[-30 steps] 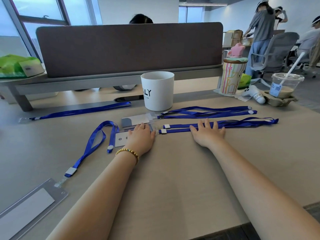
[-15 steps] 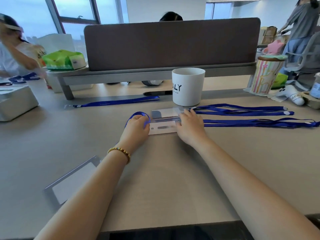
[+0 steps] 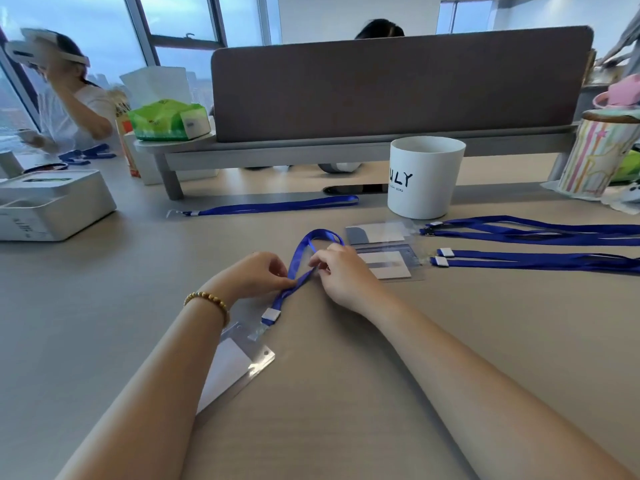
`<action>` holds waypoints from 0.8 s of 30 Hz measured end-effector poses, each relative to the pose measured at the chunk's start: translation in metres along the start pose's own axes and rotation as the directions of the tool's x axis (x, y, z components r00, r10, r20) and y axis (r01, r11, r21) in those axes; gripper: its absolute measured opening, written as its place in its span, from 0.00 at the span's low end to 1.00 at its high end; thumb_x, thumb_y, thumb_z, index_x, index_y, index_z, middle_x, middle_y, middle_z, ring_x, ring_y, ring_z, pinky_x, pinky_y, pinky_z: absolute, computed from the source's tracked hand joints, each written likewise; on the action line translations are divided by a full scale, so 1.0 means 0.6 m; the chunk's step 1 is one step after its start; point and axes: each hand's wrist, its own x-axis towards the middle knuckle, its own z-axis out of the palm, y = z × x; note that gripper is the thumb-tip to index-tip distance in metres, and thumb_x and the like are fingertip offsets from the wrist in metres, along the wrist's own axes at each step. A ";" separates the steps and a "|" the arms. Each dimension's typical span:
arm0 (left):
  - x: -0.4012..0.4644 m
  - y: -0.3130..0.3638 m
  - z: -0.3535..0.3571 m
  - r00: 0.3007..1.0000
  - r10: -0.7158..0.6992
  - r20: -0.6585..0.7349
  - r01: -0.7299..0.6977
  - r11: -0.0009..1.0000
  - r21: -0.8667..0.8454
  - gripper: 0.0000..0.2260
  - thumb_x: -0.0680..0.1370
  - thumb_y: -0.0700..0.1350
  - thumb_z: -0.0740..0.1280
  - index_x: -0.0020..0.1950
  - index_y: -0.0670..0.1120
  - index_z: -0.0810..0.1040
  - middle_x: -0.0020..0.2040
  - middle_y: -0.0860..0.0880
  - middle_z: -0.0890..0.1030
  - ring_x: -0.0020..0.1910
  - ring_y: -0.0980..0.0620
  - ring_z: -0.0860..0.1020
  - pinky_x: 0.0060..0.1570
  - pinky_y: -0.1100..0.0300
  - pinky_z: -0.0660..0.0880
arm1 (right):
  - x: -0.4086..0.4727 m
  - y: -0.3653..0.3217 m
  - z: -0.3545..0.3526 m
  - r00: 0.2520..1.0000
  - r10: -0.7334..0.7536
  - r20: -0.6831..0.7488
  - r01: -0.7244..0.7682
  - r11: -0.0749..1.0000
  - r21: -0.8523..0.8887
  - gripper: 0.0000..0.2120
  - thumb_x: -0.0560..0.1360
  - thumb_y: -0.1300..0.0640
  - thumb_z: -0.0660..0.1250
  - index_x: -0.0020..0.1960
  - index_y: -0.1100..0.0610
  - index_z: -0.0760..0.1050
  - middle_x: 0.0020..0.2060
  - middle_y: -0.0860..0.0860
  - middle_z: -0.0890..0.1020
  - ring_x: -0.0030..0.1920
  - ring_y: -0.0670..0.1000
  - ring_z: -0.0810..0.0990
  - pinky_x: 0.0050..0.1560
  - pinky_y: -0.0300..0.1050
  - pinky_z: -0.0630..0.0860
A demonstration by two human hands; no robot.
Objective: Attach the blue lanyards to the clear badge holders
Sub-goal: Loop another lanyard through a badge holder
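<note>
A blue lanyard (image 3: 300, 258) loops on the table in front of me, its clip end joined to a clear badge holder (image 3: 239, 362) that lies partly under my left forearm. My left hand (image 3: 254, 276) pinches the doubled strap. My right hand (image 3: 341, 273) pinches the same strap just to the right. Two more clear badge holders (image 3: 382, 249) lie stacked beyond my right hand. Several loose blue lanyards (image 3: 540, 245) stretch off to the right, and another single lanyard (image 3: 273, 206) lies further back.
A white cup (image 3: 424, 178) stands behind the badge holders, a striped lidded tumbler (image 3: 595, 157) at far right. A white box (image 3: 52, 202) sits at left. A grey desk divider (image 3: 398, 84) closes the back. A person sits at far left.
The view has swung left. Both hands left the stacked badge holders and moved to the looped lanyard, which they now pinch. The attached badge holder lies closer under my left arm.
</note>
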 end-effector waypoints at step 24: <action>-0.061 0.069 0.018 0.969 0.201 0.141 -0.063 0.759 -0.648 0.04 0.77 0.44 0.63 0.45 0.45 0.75 0.35 0.50 0.75 0.29 0.59 0.73 0.33 0.68 0.73 | -0.050 0.060 -0.056 0.987 -0.079 0.137 0.066 0.994 0.092 0.03 0.74 0.51 0.67 0.45 0.50 0.76 0.54 0.46 0.80 0.59 0.50 0.74 0.64 0.53 0.68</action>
